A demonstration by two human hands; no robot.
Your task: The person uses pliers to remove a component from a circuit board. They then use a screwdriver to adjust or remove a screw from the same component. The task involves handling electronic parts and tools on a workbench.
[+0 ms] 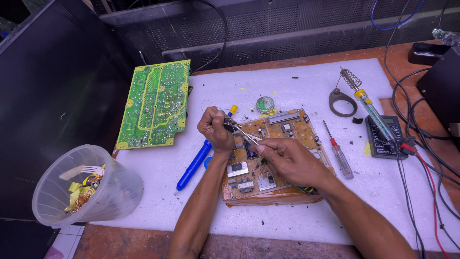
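**Single head-worn view, looking down on the bench**

One camera only, sitting on the person's head and tilting steeply down and forward over the white mat [287,211]. It is looking from the near edge of the bench toward the dark equipment at the back. Both forearms are entering from the bottom edge, meeting near frame centre above the brown circuit board [268,158]. Framing is wide yet close: the plastic tub [81,192] at left and cables at right are bending toward the edges. No second view is sharing the scene.
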